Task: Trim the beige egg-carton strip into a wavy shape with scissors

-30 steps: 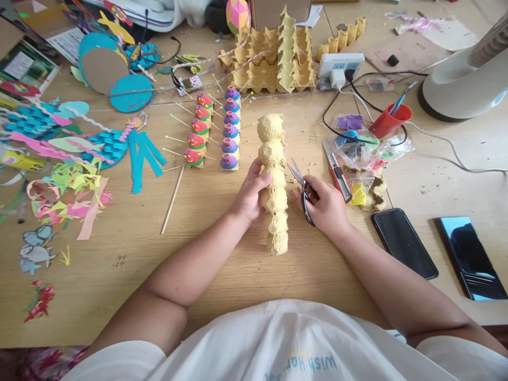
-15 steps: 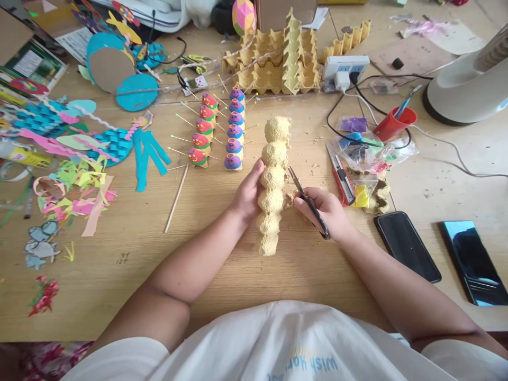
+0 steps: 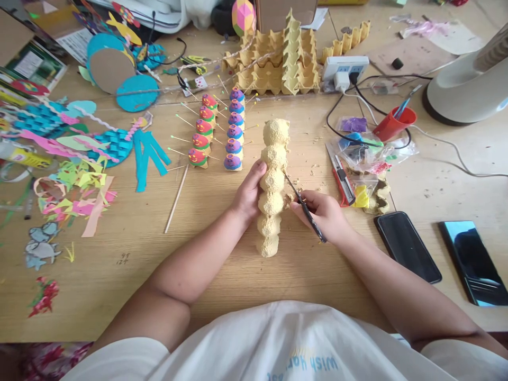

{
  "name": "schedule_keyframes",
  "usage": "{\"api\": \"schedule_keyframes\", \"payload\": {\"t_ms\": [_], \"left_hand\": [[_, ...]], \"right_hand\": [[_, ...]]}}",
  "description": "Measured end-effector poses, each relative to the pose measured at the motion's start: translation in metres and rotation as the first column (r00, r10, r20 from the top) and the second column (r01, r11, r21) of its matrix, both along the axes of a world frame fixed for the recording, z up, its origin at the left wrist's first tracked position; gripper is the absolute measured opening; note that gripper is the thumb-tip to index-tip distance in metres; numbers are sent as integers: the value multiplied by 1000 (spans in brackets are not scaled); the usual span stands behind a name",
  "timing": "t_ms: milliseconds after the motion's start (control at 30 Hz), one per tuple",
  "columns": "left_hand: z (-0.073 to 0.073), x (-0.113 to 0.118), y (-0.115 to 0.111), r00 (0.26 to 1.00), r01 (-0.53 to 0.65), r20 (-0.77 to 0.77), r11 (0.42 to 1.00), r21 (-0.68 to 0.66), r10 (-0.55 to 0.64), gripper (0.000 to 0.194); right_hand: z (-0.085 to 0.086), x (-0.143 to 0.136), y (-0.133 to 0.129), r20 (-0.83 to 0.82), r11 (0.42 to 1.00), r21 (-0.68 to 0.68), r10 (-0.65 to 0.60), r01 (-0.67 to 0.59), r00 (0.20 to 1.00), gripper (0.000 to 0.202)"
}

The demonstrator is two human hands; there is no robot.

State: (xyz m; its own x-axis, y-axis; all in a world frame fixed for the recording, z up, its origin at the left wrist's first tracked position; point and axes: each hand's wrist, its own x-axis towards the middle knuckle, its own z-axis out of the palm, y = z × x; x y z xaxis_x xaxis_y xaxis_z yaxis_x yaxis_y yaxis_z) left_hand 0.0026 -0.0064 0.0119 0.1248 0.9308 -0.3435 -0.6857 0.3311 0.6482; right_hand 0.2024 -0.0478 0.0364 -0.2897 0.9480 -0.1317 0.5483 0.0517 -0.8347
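Egg-carton strip point(image 3: 272, 185), pale yellow, six cups in a row, lying lengthwise at centre frame on the wooden table point(image 3: 119, 233). Left hand point(image 3: 248, 193) clasps its left flank, fingers curled round the middle cups. Right hand point(image 3: 323, 211) is clenched on black scissors point(image 3: 304, 206), blade tips touching the strip's right edge. Cardboard crumbs lie just right of the strip. Painted cup figures point(image 3: 218, 129) with pins stand in two rows, upper centre-left. Utility knife point(image 3: 341, 177) at centre right; two phones point(image 3: 436, 254) at lower right.
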Motion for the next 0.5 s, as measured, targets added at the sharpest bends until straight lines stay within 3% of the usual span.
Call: {"api": "schedule_keyframes", "payload": {"t_ms": [200, 500], "left_hand": [[6, 2, -2, 999, -25, -46, 999, 22, 26, 23], [18, 5, -4, 998, -33, -46, 999, -32, 31, 24]], "right_hand": [[2, -1, 2, -66, 998, -57, -10, 6, 998, 54], [16, 1, 6, -256, 938, -334, 10, -98, 967, 59]]}}
